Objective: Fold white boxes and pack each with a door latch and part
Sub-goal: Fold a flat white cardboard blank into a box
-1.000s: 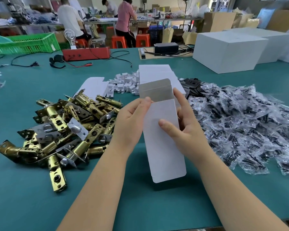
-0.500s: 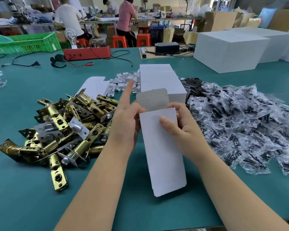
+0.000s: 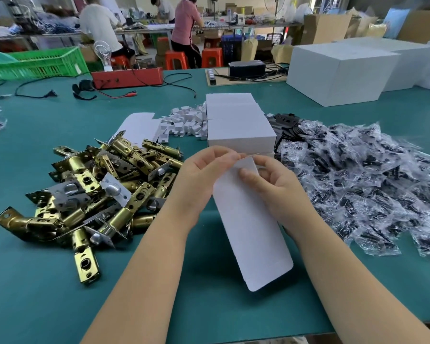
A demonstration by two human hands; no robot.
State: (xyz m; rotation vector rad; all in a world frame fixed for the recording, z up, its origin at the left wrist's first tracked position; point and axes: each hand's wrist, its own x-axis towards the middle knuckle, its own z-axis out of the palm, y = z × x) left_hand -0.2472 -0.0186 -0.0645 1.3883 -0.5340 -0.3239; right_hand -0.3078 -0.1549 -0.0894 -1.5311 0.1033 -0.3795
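While both hands hold it above the green surface [image 3: 233,316], the flat white box [image 3: 251,229] slants from its far end between the fingertips down to a rounded flap at its near end. The left hand [image 3: 199,180] grips the box's far left edge, with its fingers [image 3: 221,155] curled over the top flap. The right hand [image 3: 276,184] grasps the right edge, thumb laid on the white face. To the left lies a heap of brass door latches [image 3: 90,192]. To the right spreads a pile of bagged parts [image 3: 372,180] in clear plastic. Just beyond the hands sits a stack of flat white boxes [image 3: 238,120], with small white card pieces [image 3: 184,122] beside it on the left.
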